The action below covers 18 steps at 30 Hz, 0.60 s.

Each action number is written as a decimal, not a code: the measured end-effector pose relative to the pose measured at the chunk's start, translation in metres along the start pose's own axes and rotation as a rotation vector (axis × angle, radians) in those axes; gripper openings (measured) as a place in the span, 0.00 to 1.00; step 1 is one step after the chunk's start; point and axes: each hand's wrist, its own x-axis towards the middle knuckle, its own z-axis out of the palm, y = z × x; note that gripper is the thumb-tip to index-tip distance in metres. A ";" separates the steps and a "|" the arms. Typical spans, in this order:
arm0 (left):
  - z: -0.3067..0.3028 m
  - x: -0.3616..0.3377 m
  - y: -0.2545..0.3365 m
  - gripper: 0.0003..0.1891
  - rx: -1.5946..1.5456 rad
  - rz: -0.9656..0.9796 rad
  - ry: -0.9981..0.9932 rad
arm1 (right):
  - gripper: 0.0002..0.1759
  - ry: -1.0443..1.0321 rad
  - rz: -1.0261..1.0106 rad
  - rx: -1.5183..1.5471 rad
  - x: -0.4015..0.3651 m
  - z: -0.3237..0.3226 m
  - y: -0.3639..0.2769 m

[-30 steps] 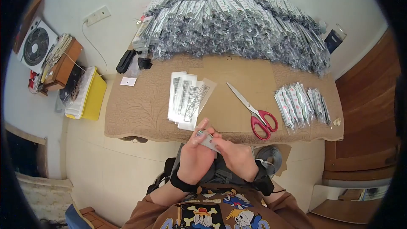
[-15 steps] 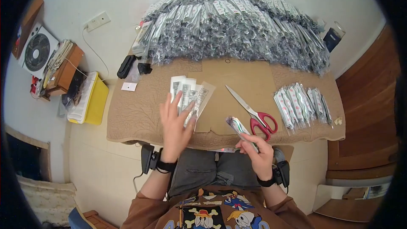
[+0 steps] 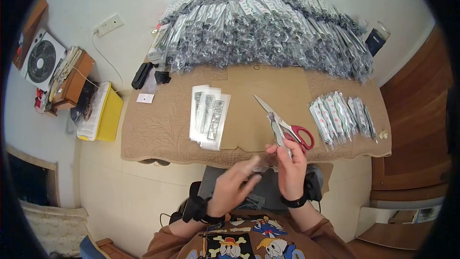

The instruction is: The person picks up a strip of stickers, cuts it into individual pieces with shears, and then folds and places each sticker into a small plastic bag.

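Observation:
My right hand [image 3: 292,170] is closed on a slim grey-and-white packet [image 3: 276,127], held upright over the scissors. Just left of it, at the table's front edge, my left hand [image 3: 235,186] is partly smeared by motion. Its fingers and thumb close on a clear plastic sleeve [image 3: 264,164] that reaches toward my right hand; the sleeve's outline is hard to make out. A fanned stack of clear sleeves with black print [image 3: 209,117] lies on the table. Red-handled scissors [image 3: 302,136] rest half open on the cardboard, partly behind the packet and my right hand.
A large heap of wrapped packets [image 3: 258,29] spans the table's back. A smaller row of packets [image 3: 335,117] lies at the right. Flat cardboard [image 3: 244,100] covers the middle of the brown tablecloth [image 3: 163,134]. Black objects [image 3: 142,76] sit at the left.
My left hand has left the sleeve stack and come down right beside my right hand, with a clear sleeve. The stack shows fewer fanned sleeves. My right hand has tilted the packet more upright.

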 end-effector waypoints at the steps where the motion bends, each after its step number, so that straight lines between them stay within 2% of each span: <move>1: 0.002 -0.002 0.006 0.16 -0.395 -0.259 -0.031 | 0.11 0.000 0.003 0.000 0.004 -0.002 -0.005; 3: 0.004 -0.007 0.012 0.14 -1.187 -0.776 -0.090 | 0.11 -0.377 -0.081 -0.367 0.012 -0.008 -0.024; 4: 0.006 -0.010 0.010 0.14 -1.190 -0.779 -0.085 | 0.11 -0.568 -0.122 -0.551 0.012 -0.009 -0.030; 7: 0.010 -0.019 -0.011 0.12 -1.092 -0.668 -0.497 | 0.12 -0.703 -0.211 -0.570 0.010 -0.001 -0.035; 8: 0.007 -0.019 -0.016 0.12 -1.094 -0.670 -0.498 | 0.12 -0.765 -0.254 -0.578 0.009 -0.001 -0.035; 9: 0.002 -0.016 -0.022 0.12 -1.183 -0.684 -0.333 | 0.12 -0.764 -0.250 -0.579 0.005 -0.002 -0.034; 11: -0.007 -0.006 -0.033 0.13 -1.340 -0.700 0.007 | 0.11 -0.367 0.076 -0.201 -0.008 -0.006 -0.031; 12: -0.009 -0.003 -0.035 0.13 -1.341 -0.703 0.009 | 0.11 -0.165 0.234 -0.012 -0.014 -0.007 -0.029; 13: -0.011 0.000 -0.037 0.13 -1.419 -0.741 0.172 | 0.11 -0.166 0.237 -0.013 -0.020 -0.010 -0.026; 15: -0.013 0.004 -0.039 0.14 -1.558 -0.810 0.508 | 0.10 -0.166 0.535 0.187 -0.030 -0.019 -0.015; 16: -0.013 0.006 -0.039 0.14 -1.561 -0.813 0.509 | 0.10 -0.162 0.683 0.288 -0.033 -0.020 -0.013; 18: -0.012 0.009 -0.035 0.13 -1.586 -0.843 0.539 | 0.10 -0.152 0.722 0.317 -0.037 -0.019 -0.009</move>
